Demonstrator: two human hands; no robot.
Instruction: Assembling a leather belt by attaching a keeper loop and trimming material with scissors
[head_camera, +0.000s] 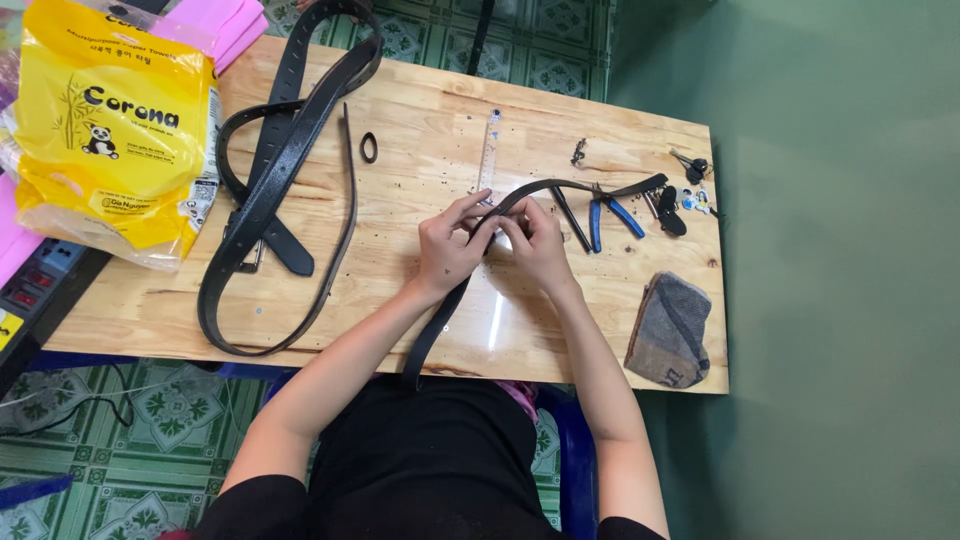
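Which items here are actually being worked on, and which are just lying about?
In use: left hand, right hand, thin black strap, clear ruler.

Lying about: wide black belts, blue-handled pliers, yellow packet, grey cloth, small oval ring.

A pale pine table (300, 310) with visible grain and knots filled the centre of the view, its far edge toward twelve o'clock. A smooth green wall (840, 250) occupied the whole three o'clock side, flush against the table's end. Patterned green floor tiles (130, 450) showed at seven o'clock and again beyond the table at twelve o'clock (540, 50). A blue plastic chair (578, 470) stood at six o'clock, partly hidden. A grey power strip (35, 275) lay at nine o'clock beside the table's edge. Soft, even light left a bright streak of glare on the tabletop near five o'clock of centre.
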